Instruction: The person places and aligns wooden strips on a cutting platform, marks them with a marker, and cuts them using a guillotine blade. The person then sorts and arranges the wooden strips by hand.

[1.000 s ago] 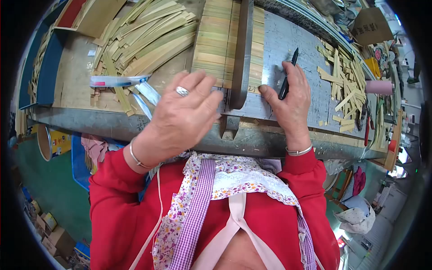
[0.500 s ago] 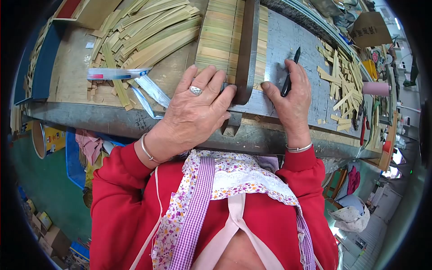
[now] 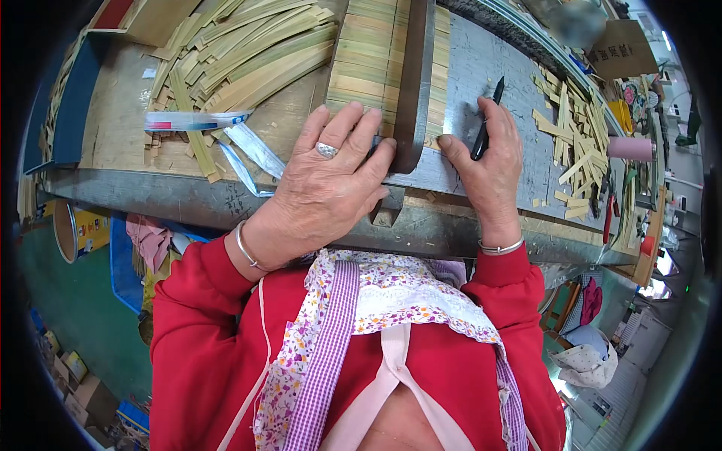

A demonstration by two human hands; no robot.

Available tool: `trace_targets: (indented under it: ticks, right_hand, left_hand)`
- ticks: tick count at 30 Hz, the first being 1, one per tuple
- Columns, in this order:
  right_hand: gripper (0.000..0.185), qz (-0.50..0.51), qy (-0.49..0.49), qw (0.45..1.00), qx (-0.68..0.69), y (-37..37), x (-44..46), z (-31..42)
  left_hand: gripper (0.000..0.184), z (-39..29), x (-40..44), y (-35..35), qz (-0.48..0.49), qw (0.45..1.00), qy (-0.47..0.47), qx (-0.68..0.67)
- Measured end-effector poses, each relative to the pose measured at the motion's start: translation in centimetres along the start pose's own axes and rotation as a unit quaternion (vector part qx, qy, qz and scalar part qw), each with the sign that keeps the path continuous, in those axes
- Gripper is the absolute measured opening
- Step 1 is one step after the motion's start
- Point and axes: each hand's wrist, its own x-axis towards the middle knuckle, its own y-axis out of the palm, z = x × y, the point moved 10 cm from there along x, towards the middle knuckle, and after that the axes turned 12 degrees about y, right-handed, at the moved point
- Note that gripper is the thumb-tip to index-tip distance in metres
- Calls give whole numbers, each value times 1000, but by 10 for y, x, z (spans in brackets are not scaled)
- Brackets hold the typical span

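My left hand [image 3: 331,169] lies on the lower end of a row of flat bamboo strips [image 3: 366,60], fingers stretched out, thumb against the end of a dark straight bar [image 3: 415,90]. The bar lies lengthwise over the strips. My right hand [image 3: 489,161] rests on the grey board [image 3: 470,83] to the right of the bar. It holds a slim black pen-like tool [image 3: 481,135], pointing away from me, between thumb and fingers. The right thumb tip touches the near right corner of the strips.
Many loose bamboo strips [image 3: 256,52] are heaped at the left, with a clear-and-blue plastic band [image 3: 188,121] nearby. Short offcuts [image 3: 575,143] lie at the right beside a pink spool [image 3: 630,149]. The worktable's edge [image 3: 135,192] runs in front of me.
My right hand has shifted very slightly to the right with the pen-like tool. The left hand and the bar stay almost where they were.
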Motion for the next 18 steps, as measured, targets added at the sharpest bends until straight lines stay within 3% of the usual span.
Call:
trace_targets:
  ticks: [11, 18]
  right_hand:
    - [67, -5, -6, 1000, -3, 0, 1, -1]
    - [67, -7, -7, 1000, -4, 1, 1, -2]
  left_hand:
    - [56, 0, 0, -2, -11, 1000, -1, -5]
    - [55, -2, 5, -11, -100, 994, -36, 5]
